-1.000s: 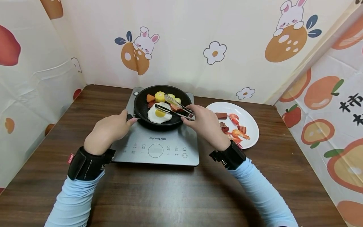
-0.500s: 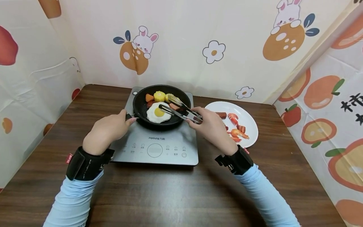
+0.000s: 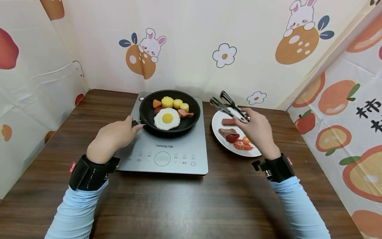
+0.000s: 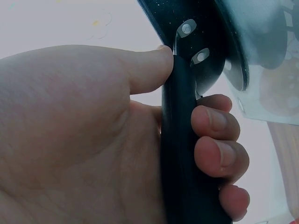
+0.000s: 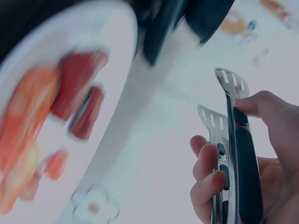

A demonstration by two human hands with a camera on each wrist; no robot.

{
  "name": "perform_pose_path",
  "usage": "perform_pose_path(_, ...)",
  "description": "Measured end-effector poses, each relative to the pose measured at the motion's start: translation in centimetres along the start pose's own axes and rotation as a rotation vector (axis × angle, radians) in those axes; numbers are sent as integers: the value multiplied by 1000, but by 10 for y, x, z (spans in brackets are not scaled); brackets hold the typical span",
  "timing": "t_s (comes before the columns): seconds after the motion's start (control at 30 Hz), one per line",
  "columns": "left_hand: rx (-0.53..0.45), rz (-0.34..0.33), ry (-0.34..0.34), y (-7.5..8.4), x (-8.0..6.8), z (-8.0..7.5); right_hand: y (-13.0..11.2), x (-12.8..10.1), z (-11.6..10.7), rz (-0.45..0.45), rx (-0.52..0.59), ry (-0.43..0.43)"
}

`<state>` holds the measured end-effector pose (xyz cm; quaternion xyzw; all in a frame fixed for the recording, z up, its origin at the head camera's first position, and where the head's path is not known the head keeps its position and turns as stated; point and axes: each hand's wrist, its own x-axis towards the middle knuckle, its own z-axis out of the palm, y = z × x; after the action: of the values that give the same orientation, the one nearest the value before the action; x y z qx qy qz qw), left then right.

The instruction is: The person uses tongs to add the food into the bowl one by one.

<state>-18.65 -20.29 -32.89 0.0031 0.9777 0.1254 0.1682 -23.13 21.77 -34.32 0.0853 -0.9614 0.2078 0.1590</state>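
Starting on the left: your left hand is wrapped right around the pan handle, thumb pressing on top near the rivets and the other fingers curled underneath. That looks like a steadying grip to me, so the black pan doesn't slide around on the induction cooker. The pan sits square on the cooker's back half, with the fried egg at the front, corn pieces and a carrot chunk along the far rim, and a slice of meat to the right of the egg.

Moving right, the white plate is on the desk just beside the cooker, close enough that food only has a short hop either way. It's got sausage bits and shrimp on it.

Your right hand is above the plate, fingers closed around the grip of the tongs. The tips point up and back, slightly parted, and as far as I can tell there's nothing between them. The right wrist view is pretty blurry, but it shows the same hold on the tongs.
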Motion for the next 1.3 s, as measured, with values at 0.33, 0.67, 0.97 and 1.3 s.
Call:
perform_pose_path(0.33,3,-2,2,-1,-1,0,61,-9,-18,207,-130,-118)
perform_pose_path(0.67,-2,2,-1,-2,0,0,91,-18,-19,315,-187,-212)
perform_pose_path(0.97,0,12,6,-3,-1,-2,100,-21,-17,319,-210,-288)
perform_pose_path(1.3,0,6,3,-3,0,-1,99,-23,-14,288,-190,-248)
